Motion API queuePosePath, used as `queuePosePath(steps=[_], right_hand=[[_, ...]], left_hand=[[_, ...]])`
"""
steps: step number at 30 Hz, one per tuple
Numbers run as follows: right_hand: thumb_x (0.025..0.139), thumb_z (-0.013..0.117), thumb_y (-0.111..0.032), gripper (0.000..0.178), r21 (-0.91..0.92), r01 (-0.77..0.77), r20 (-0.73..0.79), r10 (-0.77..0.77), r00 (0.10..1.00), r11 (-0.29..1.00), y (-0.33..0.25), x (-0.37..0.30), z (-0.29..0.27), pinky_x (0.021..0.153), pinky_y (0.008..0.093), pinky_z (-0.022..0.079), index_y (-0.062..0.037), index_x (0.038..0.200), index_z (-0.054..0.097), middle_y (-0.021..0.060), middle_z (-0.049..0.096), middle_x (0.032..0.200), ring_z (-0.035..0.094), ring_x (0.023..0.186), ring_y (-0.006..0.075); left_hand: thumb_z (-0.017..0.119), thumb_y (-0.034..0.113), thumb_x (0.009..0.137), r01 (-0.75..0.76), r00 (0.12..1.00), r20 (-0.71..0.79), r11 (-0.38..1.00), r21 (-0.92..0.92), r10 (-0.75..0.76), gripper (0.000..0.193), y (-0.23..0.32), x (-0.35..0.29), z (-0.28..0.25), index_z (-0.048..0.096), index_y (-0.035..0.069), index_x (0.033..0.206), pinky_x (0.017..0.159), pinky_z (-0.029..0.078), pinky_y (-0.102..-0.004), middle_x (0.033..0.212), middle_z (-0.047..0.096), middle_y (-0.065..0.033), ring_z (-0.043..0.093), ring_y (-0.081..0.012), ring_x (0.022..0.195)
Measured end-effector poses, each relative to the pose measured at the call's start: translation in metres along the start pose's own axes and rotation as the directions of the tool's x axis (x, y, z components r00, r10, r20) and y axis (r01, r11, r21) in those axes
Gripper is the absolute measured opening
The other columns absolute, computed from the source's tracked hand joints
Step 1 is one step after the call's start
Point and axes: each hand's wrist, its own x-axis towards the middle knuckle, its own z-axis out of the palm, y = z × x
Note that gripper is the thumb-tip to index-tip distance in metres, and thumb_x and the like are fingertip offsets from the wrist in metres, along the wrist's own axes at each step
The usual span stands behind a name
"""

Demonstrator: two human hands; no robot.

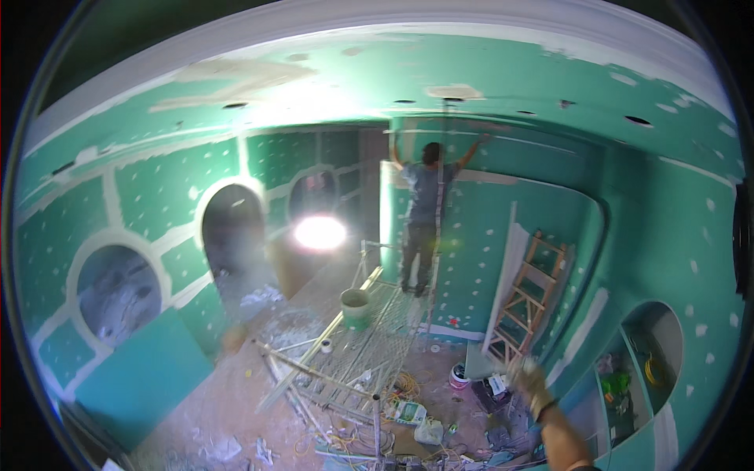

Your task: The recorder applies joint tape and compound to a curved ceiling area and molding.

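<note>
My right hand (528, 383), in a pale glove with a dark band at the wrist, reaches up from the lower right. Its fingers are blurred but look closed around the handle end of a putty knife (479, 363) with a wide, flat grey blade. The blade points left, over the cluttered floor. Below and beside the hand, in the picture, are a dark toolbox (492, 392) and a white bucket (459, 375). My left hand is out of view.
A person (428, 192) stands with raised arms on a metal scaffold (377, 334), which also bears a bucket (356, 306). A wooden ladder (526, 302) leans on the green wallboard. Cables (404, 386) and debris litter the floor. A bright lamp (320, 233) shines farther back.
</note>
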Motion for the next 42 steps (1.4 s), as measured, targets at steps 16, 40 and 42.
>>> queuePosePath(steps=[16,40,42], right_hand=[[0.091,0.059,-0.029,0.026,0.797,-0.548,0.208,0.735,0.645,0.255,0.172,-0.327,0.191,0.057,0.0390,0.052,-0.0066,0.092,0.071,0.0069,0.065,0.070,0.062,0.062,0.0215],[0.084,0.061,-0.019,0.023,0.545,-0.277,0.822,0.569,-0.008,-0.791,0.026,-0.399,0.126,0.052,0.0281,0.051,-0.0145,0.106,0.066,-0.0050,0.065,0.078,0.058,0.055,0.0089],[0.085,0.060,-0.023,0.016,0.554,-0.297,0.793,0.602,-0.098,-0.778,0.026,-0.420,0.124,0.050,0.0280,0.049,-0.0161,0.098,0.065,-0.0057,0.062,0.073,0.055,0.053,0.0087]], left_hand=[[0.066,0.038,0.093,0.167,0.982,0.168,-0.022,-0.986,-0.082,0.038,0.027,0.239,-0.061,0.056,0.009,0.114,0.069,0.053,-0.0429,0.089,0.070,-0.0216,0.070,-0.0310,0.078],[0.058,0.070,0.090,0.704,0.207,0.135,-0.052,-0.708,0.969,0.074,-0.196,-0.051,-0.031,0.076,-0.001,0.096,0.080,0.052,-0.0501,0.096,0.072,-0.0293,0.068,-0.0479,0.091],[0.058,0.069,0.091,0.510,0.143,0.031,-0.047,-0.859,0.989,0.073,-0.200,-0.095,-0.023,0.076,-0.001,0.097,0.082,0.052,-0.0489,0.096,0.072,-0.0295,0.068,-0.0463,0.094]])
